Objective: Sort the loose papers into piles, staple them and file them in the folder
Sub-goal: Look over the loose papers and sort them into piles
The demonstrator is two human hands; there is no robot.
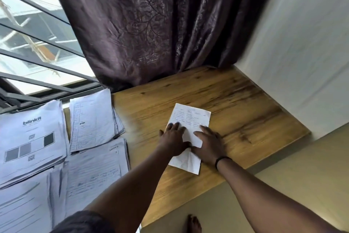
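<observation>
Both hands lie flat, fingers straight, gripping nothing: the left hand (174,139) and right hand (209,144) press a single creased white handwritten sheet (189,119) onto the light wooden worktop (236,104). At the left, well apart, lie 4 piles of white printed papers (32,138).

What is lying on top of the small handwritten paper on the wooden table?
Both hands rest flat on the handwritten paper: the left hand on its left edge, the right hand on its right side. They cover its middle, so the writing there cannot be seen.
</observation>
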